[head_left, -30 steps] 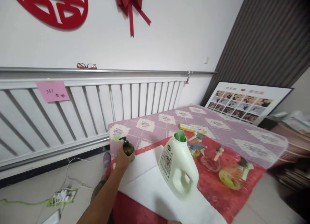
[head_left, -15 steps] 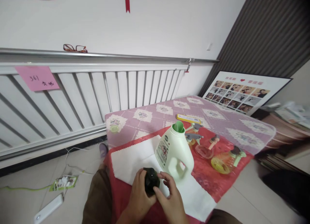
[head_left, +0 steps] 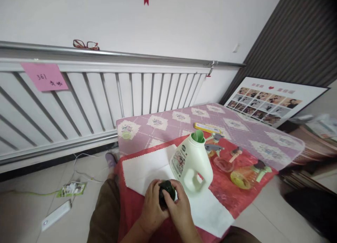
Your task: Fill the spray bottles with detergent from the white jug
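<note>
Both of my hands close around a small, glossy dark green bottle (head_left: 166, 194), low in the middle of the view. My left hand (head_left: 154, 204) wraps its left side. My right hand (head_left: 180, 202) grips the right side, its thumb lying across the front. The fingers cover much of the bottle, so its full shape is hidden. Just beyond stands a pale green detergent jug (head_left: 193, 159), uncapped, with a green spout inside its mouth. It rests on a white cloth (head_left: 147, 166) spread over a red cloth (head_left: 226, 201).
Several clear spray bottles, one of them yellow (head_left: 240, 180), are on the red cloth right of the jug. A yellow-edged flat case (head_left: 207, 127) and a small pale green disc (head_left: 126, 135) lie on the patterned tablecloth (head_left: 234, 123). A radiator (head_left: 131, 92) runs behind.
My right hand has closed in on the dark green bottle, its thumb now across the front; before, its fingers were more spread. The camera view has shifted slightly.
</note>
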`<state>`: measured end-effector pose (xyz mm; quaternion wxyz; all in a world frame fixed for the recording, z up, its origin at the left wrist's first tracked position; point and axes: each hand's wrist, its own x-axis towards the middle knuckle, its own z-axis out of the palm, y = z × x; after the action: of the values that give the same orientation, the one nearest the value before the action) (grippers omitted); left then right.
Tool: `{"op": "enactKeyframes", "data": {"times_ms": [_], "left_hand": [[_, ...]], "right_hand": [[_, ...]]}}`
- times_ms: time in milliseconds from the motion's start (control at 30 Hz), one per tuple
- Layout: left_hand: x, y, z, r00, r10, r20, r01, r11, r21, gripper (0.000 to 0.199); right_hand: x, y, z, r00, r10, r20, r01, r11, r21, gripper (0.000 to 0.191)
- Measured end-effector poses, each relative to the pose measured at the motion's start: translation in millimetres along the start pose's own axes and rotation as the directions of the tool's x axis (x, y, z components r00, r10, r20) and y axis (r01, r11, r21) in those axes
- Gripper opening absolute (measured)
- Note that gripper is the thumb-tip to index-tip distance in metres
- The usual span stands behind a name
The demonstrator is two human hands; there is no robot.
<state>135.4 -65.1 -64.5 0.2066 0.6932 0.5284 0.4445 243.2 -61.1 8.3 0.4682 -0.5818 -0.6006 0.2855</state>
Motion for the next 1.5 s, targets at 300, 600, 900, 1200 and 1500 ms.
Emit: {"op": "enactKeyframes", "data": {"times_ms": [300, 600, 900, 1200, 1500], "left_hand": [[0, 1, -1.8, 0.999, 0.02, -0.032, -0.021, 1.0, -0.014, 0.06], [0, 4, -4.6, 1.0, 0.014, -0.008, -0.014, 1.0, -0.013, 0.063], [1, 5, -4.3, 1.0, -0.007, -0.015, 0.007, 1.0, -0.007, 0.061], [-1, 2, -1.8, 0.999, 0.01, -0.031, -0.009, 1.0, 0.004, 0.067], [-3, 4, -2.9, 0.999, 0.003, -0.041, -0.003, 1.0, 0.003, 0.065]], "right_hand": [[-5, 15, 8, 0.997, 0.032, -0.071, -0.03, 0.999, 0.03, 0.052], [-13, 16, 8, 0.998, 0.045, -0.035, -0.042, 0.995, 0.088, 0.046], [-9, 8, 7, 0.988, 0.139, -0.073, -0.131, 0.986, 0.105, 0.05], [-5, 6, 0, 0.992, 0.105, -0.065, -0.098, 0.99, 0.105, 0.067], [-3, 14, 5, 0.994, 0.055, -0.097, -0.053, 0.998, 0.026, 0.035]]}}
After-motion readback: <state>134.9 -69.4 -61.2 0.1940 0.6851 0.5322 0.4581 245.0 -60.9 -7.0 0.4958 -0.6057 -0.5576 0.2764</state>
